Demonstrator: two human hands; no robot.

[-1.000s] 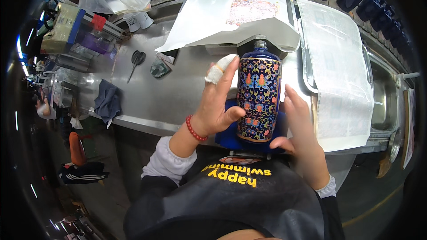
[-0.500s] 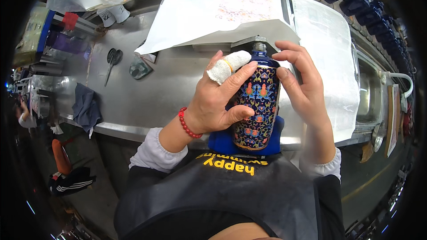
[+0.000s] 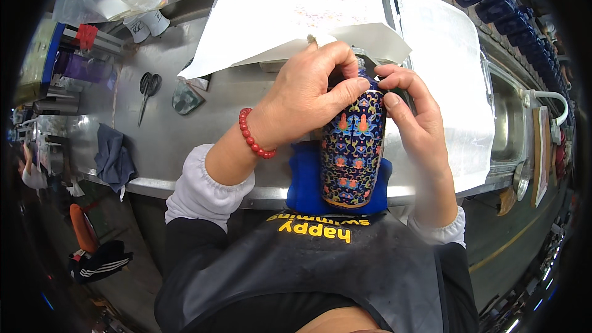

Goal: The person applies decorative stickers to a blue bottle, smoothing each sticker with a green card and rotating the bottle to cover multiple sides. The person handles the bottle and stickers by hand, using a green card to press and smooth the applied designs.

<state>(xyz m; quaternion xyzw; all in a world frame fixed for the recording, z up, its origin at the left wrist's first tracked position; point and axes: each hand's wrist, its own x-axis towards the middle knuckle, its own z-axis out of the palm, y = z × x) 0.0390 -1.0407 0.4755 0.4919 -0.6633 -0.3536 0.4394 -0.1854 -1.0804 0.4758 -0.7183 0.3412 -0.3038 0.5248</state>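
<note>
Both hands clamp the dark-blue flowered vase (image 3: 353,148) at frame centre, left hand (image 3: 308,95) over its shoulder, right hand (image 3: 414,114) pinching near its neck, its base steadied on a blue cloth (image 3: 302,188).

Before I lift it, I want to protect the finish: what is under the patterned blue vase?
The vase lies on a folded blue cloth on the steel bench. The left hand and right hand cover its neck. Whatever is beneath the cloth is hidden.
</note>
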